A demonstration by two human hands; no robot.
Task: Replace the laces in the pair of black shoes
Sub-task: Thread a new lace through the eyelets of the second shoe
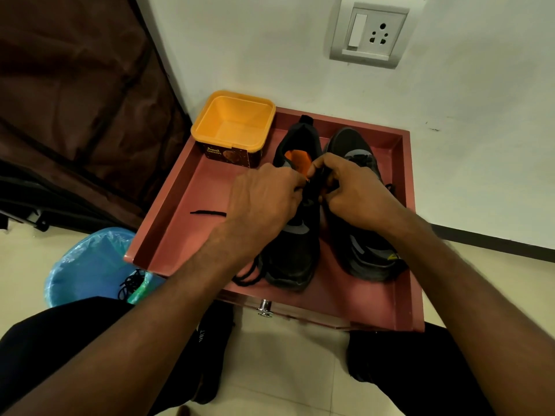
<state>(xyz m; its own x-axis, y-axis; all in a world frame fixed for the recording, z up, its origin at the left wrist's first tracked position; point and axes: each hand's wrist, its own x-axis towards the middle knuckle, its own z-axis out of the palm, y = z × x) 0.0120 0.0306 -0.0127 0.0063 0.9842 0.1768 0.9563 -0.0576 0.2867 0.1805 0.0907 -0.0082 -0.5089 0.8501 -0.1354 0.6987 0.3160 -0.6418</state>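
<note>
Both hands pinch the lace over the left shoe.

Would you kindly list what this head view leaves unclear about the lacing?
- Eyelets of the left shoe: covered by the left hand and right hand.
- Each hand's grip on the lace: fingertips overlap, dark against the black shoe.
- Right shoe lacing: partly behind the right hand.

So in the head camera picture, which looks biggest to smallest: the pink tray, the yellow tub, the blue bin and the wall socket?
1. Pink tray, by far the biggest.
2. Blue bin, though the tray and a leg hide part of it.
3 and 4. Yellow tub and wall socket look alike, so no ranking.
</note>
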